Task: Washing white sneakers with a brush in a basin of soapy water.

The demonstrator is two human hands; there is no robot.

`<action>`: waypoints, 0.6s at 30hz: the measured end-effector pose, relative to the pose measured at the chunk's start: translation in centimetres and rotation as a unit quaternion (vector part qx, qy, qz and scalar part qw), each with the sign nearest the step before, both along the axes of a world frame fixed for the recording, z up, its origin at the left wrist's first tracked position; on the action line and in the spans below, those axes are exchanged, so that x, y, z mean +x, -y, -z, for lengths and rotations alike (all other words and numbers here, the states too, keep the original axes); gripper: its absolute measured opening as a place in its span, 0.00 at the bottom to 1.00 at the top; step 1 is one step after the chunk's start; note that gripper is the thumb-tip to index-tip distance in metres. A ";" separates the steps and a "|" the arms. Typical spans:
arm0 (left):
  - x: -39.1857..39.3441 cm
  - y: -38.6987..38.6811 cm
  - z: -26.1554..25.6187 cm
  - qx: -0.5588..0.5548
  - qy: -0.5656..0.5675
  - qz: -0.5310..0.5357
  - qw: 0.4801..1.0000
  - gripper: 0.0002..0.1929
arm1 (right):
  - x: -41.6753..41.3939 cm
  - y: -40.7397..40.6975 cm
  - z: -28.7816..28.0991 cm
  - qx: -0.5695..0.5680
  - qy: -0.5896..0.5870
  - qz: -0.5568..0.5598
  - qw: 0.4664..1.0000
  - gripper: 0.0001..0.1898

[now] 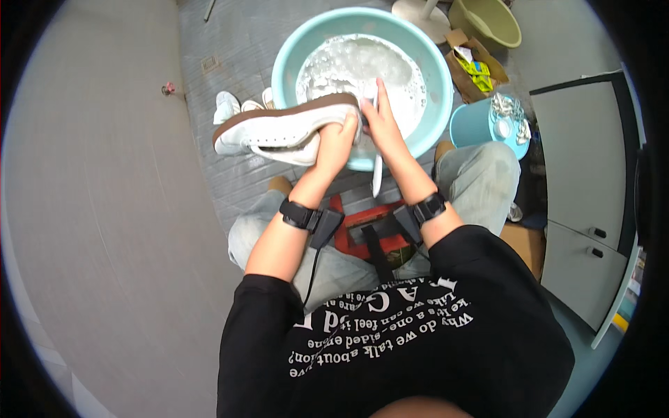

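Observation:
My left hand (337, 138) is inside the opening of a white shoe with a brown sole (285, 125), gripping it near the heel. The shoe lies on its side in the air, over the near left rim of a light-blue plastic basin (441, 99) that holds sudsy water (366, 62). At the shoe's heel, my right hand (384, 117) holds a brush with a white handle (377, 175); the handle points down toward my lap, and the brush head is mostly hidden by the fingers.
More pale shoes (226, 106) stand on the grey floor left of the basin. To the right are a blue bucket (468, 125) with items on top, a cardboard box (465, 83) with yellow packets, and an olive basin (488, 23). A grey cabinet (580, 162) stands farther right, a wall (104, 183) at left.

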State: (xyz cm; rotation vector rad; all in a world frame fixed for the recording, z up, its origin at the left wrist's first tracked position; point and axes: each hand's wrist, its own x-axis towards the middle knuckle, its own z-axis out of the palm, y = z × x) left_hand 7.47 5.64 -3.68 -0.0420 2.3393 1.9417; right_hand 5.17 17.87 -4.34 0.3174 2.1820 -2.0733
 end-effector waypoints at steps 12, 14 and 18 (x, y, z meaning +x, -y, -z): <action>-2.0 3.2 -1.0 0.099 0.098 0.013 0.990 0.18 | 0.9 2.4 -1.9 -0.099 0.005 0.040 0.994 0.20; -1.5 2.3 -1.7 0.050 0.089 0.070 0.992 0.18 | -2.7 0.5 -0.1 0.019 -0.096 0.040 0.994 0.22; 0.3 1.5 -1.5 -0.007 0.021 0.092 0.995 0.17 | -3.4 0.5 1.1 0.114 -0.171 -0.025 0.978 0.25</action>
